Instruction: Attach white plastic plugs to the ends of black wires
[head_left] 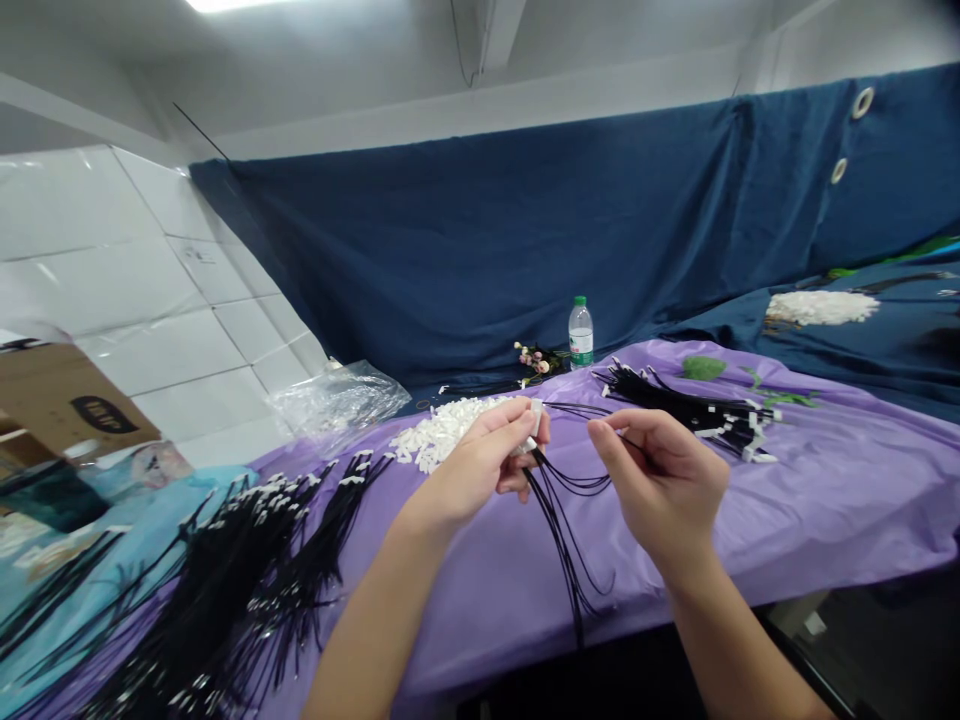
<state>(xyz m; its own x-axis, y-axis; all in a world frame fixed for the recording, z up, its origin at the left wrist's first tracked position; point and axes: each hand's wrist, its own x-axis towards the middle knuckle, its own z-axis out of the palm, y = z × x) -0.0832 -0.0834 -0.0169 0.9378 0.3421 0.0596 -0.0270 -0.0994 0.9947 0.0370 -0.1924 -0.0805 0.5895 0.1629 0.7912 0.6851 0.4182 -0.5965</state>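
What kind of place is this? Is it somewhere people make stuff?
Probably a small workshop. There are big bundles of black cords and a heap of small white pieces on a purple cover, with a cardboard box off to the left.

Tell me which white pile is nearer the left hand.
The pile on the purple cloth, partly behind the left hand; the other pile sits far right, on dark blue cloth.
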